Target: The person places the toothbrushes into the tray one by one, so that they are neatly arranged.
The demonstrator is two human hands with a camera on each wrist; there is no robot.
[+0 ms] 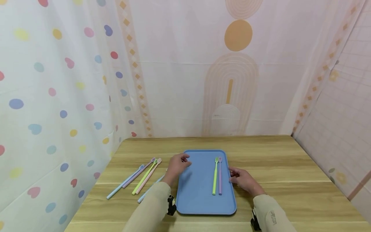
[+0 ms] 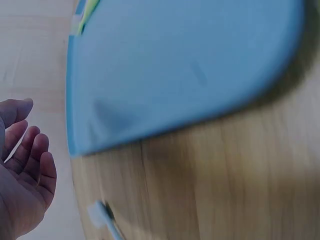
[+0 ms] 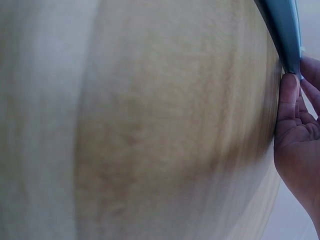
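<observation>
A blue tray (image 1: 197,193) lies on the wooden table, holding a green toothbrush (image 1: 215,177) and a purple toothbrush (image 1: 220,177) side by side on its right half. Over the tray's upper left edge hovers my left hand (image 1: 177,166), its fingers loosely bent; the left wrist view shows this hand (image 2: 25,175) with nothing in it. At the tray's right rim, my right hand (image 1: 242,178) pinches the edge between thumb and fingers, as the right wrist view of the hand (image 3: 300,130) shows.
Left of the tray lie a blue toothbrush (image 1: 124,182), a purple one (image 1: 136,175), a green one (image 1: 143,178) and a pink one (image 1: 147,178). Another blue toothbrush (image 1: 149,190) is partly hidden by my left forearm. Patterned curtains (image 1: 174,96) hang behind the table (image 1: 290,187).
</observation>
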